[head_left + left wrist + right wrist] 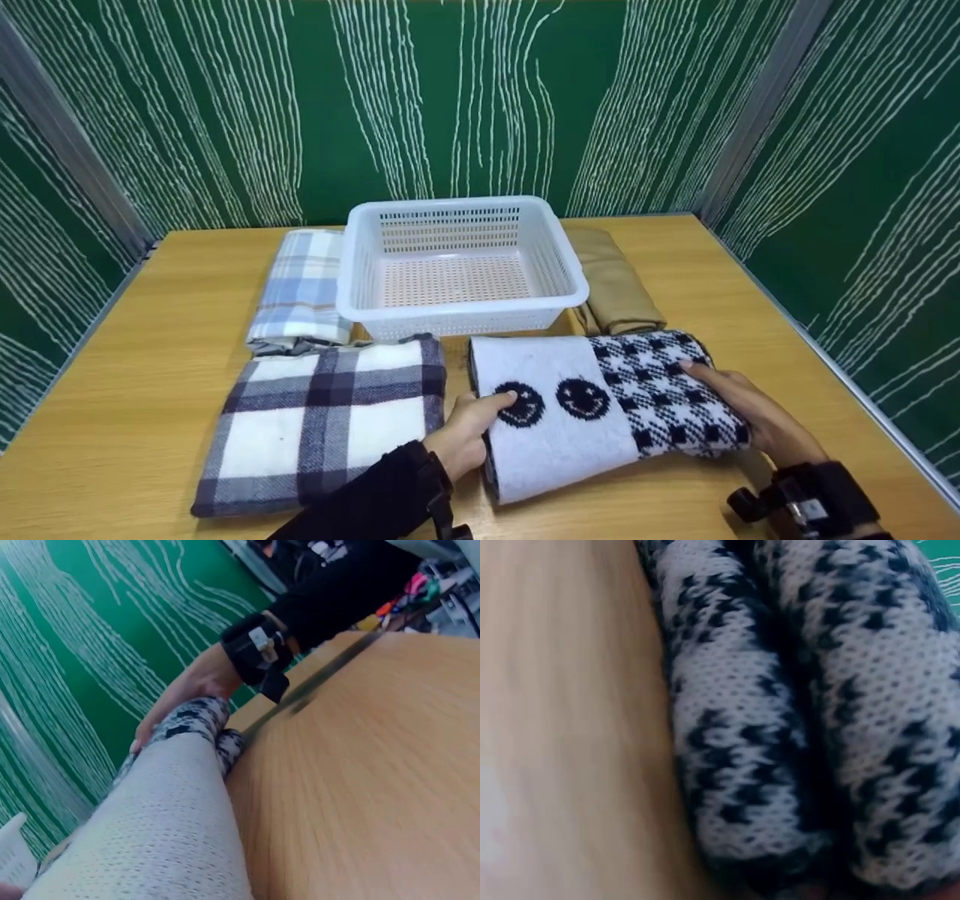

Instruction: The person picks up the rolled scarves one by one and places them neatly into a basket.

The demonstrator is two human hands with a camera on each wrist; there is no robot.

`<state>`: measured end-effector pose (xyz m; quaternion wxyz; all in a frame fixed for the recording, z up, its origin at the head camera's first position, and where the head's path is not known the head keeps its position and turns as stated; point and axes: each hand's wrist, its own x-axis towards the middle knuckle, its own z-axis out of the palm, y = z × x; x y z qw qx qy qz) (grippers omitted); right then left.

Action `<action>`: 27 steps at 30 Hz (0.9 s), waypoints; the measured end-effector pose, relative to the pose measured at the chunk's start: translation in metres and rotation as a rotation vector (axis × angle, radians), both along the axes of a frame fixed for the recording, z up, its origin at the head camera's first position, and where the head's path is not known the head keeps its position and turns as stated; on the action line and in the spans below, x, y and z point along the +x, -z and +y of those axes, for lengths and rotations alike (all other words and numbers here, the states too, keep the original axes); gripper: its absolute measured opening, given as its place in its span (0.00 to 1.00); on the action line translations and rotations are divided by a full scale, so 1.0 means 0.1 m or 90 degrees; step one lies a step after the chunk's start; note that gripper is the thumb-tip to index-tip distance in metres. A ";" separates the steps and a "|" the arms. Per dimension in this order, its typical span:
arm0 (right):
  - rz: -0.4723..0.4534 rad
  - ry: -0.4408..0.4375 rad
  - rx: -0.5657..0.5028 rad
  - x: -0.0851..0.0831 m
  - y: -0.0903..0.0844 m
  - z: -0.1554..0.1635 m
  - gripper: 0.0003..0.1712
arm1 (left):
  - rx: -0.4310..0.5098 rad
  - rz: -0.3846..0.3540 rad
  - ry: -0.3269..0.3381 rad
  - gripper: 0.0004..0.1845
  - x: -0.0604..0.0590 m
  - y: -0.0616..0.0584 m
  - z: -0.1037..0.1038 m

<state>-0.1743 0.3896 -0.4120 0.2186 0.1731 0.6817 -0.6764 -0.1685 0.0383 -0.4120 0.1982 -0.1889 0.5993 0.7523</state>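
Folded smiley knit (600,409) near front desk (135,390) edge, gripped both ends: left hand (469,431) thumb on top, right hand (750,412) curled over checked end. Rt wrist cam: only knit folds close-up; head cam adds white basket (461,262) behind, plaid cloth (322,420) left.

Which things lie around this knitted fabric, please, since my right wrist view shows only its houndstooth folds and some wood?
Observer: A white basket, with nothing in it, stands just behind the smiley towel.
Operator: Where are the hands?
Observer: The left hand grips the towel's plain end, thumb on top; the right hand grips the houndstooth end.
Operator: Anything else nearby?
Observer: A folded dark plaid towel lies left of it; a tan cloth lies right of the basket.
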 end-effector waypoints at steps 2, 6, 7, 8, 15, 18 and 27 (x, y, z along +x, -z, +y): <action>-0.006 0.006 -0.001 0.03 0.01 0.02 0.44 | 0.014 -0.003 0.004 0.33 0.02 -0.03 0.01; 0.000 0.016 0.006 0.09 -0.03 0.03 0.52 | 0.056 -0.004 0.019 0.24 0.09 -0.12 0.02; 0.003 0.017 0.005 0.10 -0.05 0.03 0.52 | 0.069 -0.003 0.023 0.21 0.11 -0.14 0.01; 0.003 0.020 0.003 0.12 -0.08 0.03 0.53 | 0.079 -0.001 0.027 0.19 0.13 -0.17 0.01; 0.009 0.018 -0.005 0.24 -0.40 -0.01 0.55 | 0.107 0.037 0.036 0.20 0.29 -0.40 -0.14; 0.026 0.011 -0.023 0.27 -0.58 -0.05 0.54 | 0.096 0.057 0.042 0.22 0.34 -0.55 -0.25; 0.145 0.010 -0.114 0.23 -0.97 -0.30 0.14 | 0.160 0.088 0.065 0.22 0.25 -1.00 -0.64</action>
